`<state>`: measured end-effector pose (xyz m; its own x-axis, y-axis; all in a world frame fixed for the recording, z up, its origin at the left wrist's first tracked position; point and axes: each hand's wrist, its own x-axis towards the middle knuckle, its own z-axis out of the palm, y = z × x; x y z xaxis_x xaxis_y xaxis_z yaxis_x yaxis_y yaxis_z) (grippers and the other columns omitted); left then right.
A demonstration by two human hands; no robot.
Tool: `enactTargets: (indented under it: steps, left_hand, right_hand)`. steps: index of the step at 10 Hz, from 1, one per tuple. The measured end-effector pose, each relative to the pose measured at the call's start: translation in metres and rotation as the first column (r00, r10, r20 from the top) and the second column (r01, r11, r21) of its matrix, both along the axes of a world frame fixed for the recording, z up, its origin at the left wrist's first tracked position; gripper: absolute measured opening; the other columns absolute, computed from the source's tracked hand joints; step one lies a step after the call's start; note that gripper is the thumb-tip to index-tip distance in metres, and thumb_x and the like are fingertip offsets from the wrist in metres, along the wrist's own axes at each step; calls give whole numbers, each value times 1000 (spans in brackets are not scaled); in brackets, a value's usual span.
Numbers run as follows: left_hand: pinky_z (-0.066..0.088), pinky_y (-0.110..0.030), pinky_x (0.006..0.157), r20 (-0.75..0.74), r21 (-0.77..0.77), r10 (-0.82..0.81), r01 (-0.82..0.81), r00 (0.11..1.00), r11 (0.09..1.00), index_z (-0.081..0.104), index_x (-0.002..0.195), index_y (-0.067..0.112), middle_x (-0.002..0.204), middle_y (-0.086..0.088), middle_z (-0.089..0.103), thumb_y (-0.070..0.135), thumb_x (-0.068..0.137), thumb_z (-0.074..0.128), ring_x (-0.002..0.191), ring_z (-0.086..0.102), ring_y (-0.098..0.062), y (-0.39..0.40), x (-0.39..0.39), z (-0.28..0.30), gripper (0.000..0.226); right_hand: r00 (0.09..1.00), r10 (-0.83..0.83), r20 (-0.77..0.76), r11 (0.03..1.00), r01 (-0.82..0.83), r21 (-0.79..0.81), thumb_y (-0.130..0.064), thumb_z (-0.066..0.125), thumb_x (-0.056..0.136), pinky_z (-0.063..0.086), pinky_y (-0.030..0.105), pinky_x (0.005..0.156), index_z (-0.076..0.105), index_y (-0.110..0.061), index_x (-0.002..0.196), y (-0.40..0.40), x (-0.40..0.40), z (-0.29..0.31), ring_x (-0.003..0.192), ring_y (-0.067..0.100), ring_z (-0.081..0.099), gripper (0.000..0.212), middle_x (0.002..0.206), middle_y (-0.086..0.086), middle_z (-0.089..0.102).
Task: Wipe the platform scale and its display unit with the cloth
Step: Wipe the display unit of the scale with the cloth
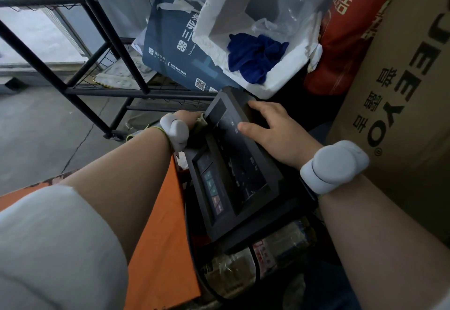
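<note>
The left hand (187,121) is curled around a bunched greenish cloth (200,121) and presses it against the far left edge of the display unit (233,163). Most of that hand is hidden behind its own wrist and the white wristband, so only the knuckles and a fold of cloth show. The right hand (272,131) lies with relaxed, nearly straight fingers on the far right part of the display unit, thumb resting on the dark face, apparently steadying the unit while the cloth works.

The display unit is a dark, tilted panel with a screen and a column of coloured buttons on its near left side. It sits in the middle of the view, above some wrapped packages and beside an orange surface (160,248) on its left.

The platform of the scale cannot be made out with any certainty here. Judging by where the cloth sits, the wiping is at the display stage, working along one edge; the screen, the buttons and the platform look like work still to do, though nothing shows which parts are already clean.

Farther off stand a white foam box (211,41) holding a blue rag (255,58), a black metal rack (102,49) on the left, and a large cardboard box (401,90) on the right.
</note>
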<state>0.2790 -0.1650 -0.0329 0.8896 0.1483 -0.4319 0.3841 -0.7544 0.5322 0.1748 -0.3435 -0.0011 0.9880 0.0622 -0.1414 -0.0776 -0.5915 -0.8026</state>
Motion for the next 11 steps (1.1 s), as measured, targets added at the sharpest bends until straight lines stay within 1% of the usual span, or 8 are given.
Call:
enactTargets:
  steps: [1, 3, 4, 5, 7, 8, 9, 11]
  left_hand:
    - [35, -22, 98, -30, -262, 6, -13, 1000, 965, 58, 122, 0, 130, -6, 55, 39, 92, 47, 115, 52, -19, 3, 4, -9, 51]
    - [47, -34, 97, -3, -545, 166, -141, 986, 826, 66, 111, 1, 109, -8, 68, 37, 81, 70, 99, 64, -23, -9, 9, 2, 47]
    - [49, -38, 94, 93, -521, 150, -80, 984, 850, 68, 103, 0, 100, -12, 72, 38, 80, 69, 96, 67, -29, -23, 12, 21, 44]
    - [44, -43, 102, 151, -408, 45, 21, 988, 913, 56, 123, -2, 128, -20, 58, 44, 92, 53, 119, 55, -35, -30, 12, 32, 56]
    - [37, -36, 103, 44, -216, -82, 89, 996, 972, 49, 131, -5, 137, -23, 49, 39, 98, 40, 127, 47, -35, -27, 0, 30, 55]
    - [35, -21, 101, 84, -190, -379, 388, 922, 902, 52, 124, -6, 130, -25, 52, 58, 78, 38, 124, 49, -33, -10, 30, -8, 80]
    - [41, -27, 97, 49, -411, -57, 72, 997, 909, 54, 124, -7, 128, -24, 56, 43, 93, 42, 121, 52, -33, -13, 17, 5, 60]
    - [56, -33, 83, 60, -662, 34, 15, 998, 750, 68, 80, 3, 76, -8, 73, 28, 85, 66, 73, 69, -22, -39, 22, 30, 25]
  right_hand:
    - [1000, 3, 8, 1000, -3, -6, -45, 54, 88, 22, 40, 117, 30, -26, 145, 0, 1, -1, 141, 21, 24, 64, 152, -2, 22]
    - [1000, 0, 10, 1000, 0, 2, -45, 54, 88, 22, 40, 117, 30, -26, 144, 0, 1, -1, 141, 21, 23, 64, 152, -2, 21]
    - [1000, 8, 5, 1000, -8, -5, -46, 54, 88, 22, 39, 117, 29, -27, 145, 0, 1, -1, 141, 20, 23, 65, 152, -3, 21]
    - [1000, 10, 5, 1000, -10, -8, -46, 54, 88, 22, 38, 117, 29, -27, 144, -1, 1, -1, 141, 20, 23, 65, 152, -3, 22]
    - [1000, 8, 7, 1000, -8, 10, -46, 54, 88, 22, 39, 117, 30, -26, 144, -1, -1, -1, 141, 20, 23, 65, 151, -3, 22]
    - [1000, 12, 4, 1000, -12, 6, -46, 54, 88, 21, 39, 117, 30, -26, 145, -1, -1, -2, 141, 20, 23, 65, 152, -3, 22]
    - [1000, 12, 6, 1000, -13, 5, -47, 54, 88, 21, 39, 117, 29, -26, 145, -1, 0, -1, 141, 21, 23, 65, 152, -3, 22]
    - [1000, 23, 3, 999, -23, -24, -47, 53, 88, 19, 36, 117, 29, -27, 145, -1, 1, 0, 141, 20, 22, 65, 151, -3, 22]
